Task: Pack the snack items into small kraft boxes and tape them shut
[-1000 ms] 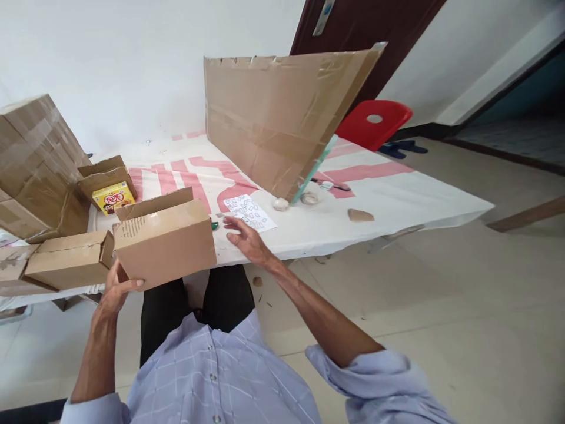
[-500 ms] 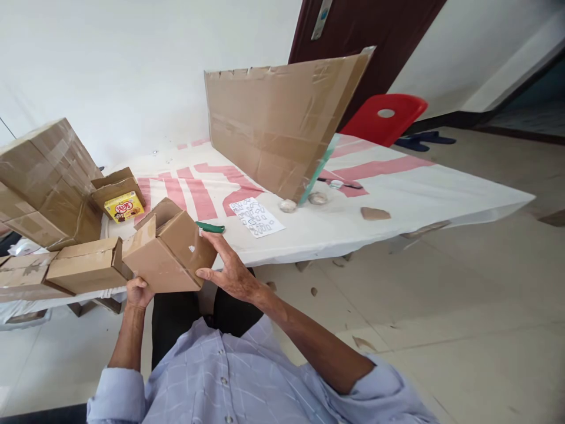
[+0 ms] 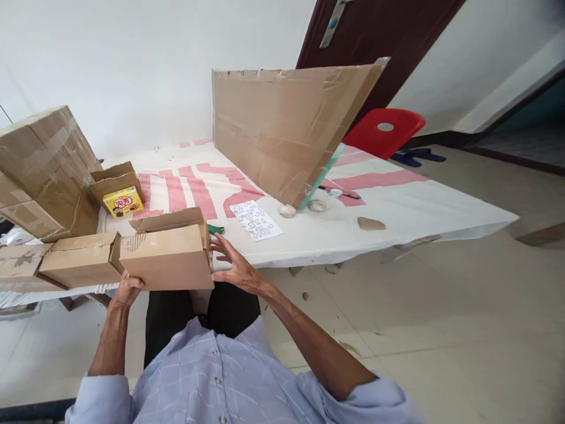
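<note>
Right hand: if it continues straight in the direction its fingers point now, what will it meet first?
The right hand points left with spread fingers, at the right end of the small cardboard box that the left hand supports from below. That box end comes first; the fingertips seem to touch it already, though depth is unclear.

You're holding a plain brown cardboard box [image 3: 166, 259]; white tablecloth [image 3: 397, 206] with pink stripes, small yellow carton [image 3: 123, 201], red plastic stool [image 3: 383, 129].

Both forearms reach forward from rolled pale-blue sleeves, bare to the elbow. The left hand [image 3: 126, 290] sits low on the left, fingers curled upward, seemingly gripping, though they are mostly hidden. The right hand [image 3: 233, 266] is spread wide, fingers splayed leftward, wrist bent.
</note>
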The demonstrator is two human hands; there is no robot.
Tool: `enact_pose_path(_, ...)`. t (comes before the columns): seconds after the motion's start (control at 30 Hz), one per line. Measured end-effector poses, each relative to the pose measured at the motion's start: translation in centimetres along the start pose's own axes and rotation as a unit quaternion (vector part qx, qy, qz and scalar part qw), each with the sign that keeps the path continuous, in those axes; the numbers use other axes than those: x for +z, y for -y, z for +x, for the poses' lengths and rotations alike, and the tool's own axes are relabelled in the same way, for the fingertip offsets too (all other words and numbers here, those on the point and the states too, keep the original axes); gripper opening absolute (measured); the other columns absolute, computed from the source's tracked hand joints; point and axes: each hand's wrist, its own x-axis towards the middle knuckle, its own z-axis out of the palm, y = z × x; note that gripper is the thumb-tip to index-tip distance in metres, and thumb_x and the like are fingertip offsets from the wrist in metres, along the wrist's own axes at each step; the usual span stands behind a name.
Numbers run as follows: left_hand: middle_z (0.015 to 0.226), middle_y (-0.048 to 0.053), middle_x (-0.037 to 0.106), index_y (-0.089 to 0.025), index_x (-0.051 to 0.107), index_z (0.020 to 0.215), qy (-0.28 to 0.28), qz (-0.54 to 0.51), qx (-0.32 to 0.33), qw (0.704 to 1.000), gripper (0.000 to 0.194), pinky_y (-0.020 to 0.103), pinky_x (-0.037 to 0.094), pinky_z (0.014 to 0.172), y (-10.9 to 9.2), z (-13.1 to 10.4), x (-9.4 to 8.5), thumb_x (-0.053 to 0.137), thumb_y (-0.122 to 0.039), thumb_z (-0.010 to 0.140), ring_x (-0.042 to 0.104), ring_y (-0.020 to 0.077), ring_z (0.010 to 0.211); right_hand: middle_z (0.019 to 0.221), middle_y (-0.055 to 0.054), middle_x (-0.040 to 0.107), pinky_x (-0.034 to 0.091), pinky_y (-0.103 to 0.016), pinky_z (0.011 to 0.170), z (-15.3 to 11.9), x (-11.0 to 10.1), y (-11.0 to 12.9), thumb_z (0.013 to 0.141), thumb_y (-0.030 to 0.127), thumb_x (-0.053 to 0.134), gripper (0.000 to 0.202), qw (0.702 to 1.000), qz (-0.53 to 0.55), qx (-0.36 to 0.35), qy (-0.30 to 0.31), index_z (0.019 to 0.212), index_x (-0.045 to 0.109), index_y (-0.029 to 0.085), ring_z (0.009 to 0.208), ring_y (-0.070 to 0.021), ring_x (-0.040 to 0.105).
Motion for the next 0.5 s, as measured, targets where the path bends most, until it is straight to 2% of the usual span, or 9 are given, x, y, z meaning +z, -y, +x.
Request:
enact_pose_path(0.1,0.088,0.005,0.085,-0.017,0.082,0.091,-0.003,0.013,-0.025,1.0,0.056,0.038,0.066,0.081,-0.3,-0.2,-0.5,0.064,-0.005,0.039,0.079,0.0302,0.086,0.165,-0.018,0.057,0.052,-0.057,0.117,0.2,0.6,0.0,0.068,0.06,0.102,0.126,0.999,0.02,-0.013,-0.024,0.175,0.04,0.035,0.146,-0.0369,0.061)
enact_pose_path(0.27,0.088,0.002,0.085,-0.022,0.08,0.09,-0.034,-0.035,-0.031,0.998,0.057,0.06,0.065,0.101,0.0,-0.5,-0.9,0.063,-0.008,0.038,0.079,0.0332,0.088,0.143,-0.011,0.073,0.058,-0.05,0.111,0.6,2.6,2.0,0.083,0.049,0.094,0.086,0.995,0.034,-0.058,-0.078,0.16,0.06,0.035,0.131,-0.0298,0.069)
enact_pose_path(0.37,0.089,0.002,0.085,-0.024,0.081,0.093,-0.038,-0.059,-0.025,0.997,0.06,0.066,0.063,0.105,0.2,-0.5,-1.1,0.064,-0.009,0.037,0.079,0.0339,0.089,0.133,-0.009,0.076,0.062,-0.048,0.104,0.9,3.3,3.3,0.086,0.047,0.091,0.069,0.992,0.037,-0.08,-0.095,0.15,0.069,0.034,0.123,-0.0276,0.071)
enact_pose_path(0.5,0.083,0.001,0.082,-0.024,0.08,0.091,-0.027,-0.066,-0.039,0.997,0.057,0.071,0.061,0.106,0.2,-0.3,-1.8,0.065,-0.009,0.038,0.078,0.0331,0.083,0.123,-0.007,0.078,0.064,-0.043,0.095,1.5,3.9,4.2,0.087,0.048,0.09,0.057,0.989,0.035,-0.089,-0.11,0.139,0.075,0.03,0.111,-0.0248,0.074)
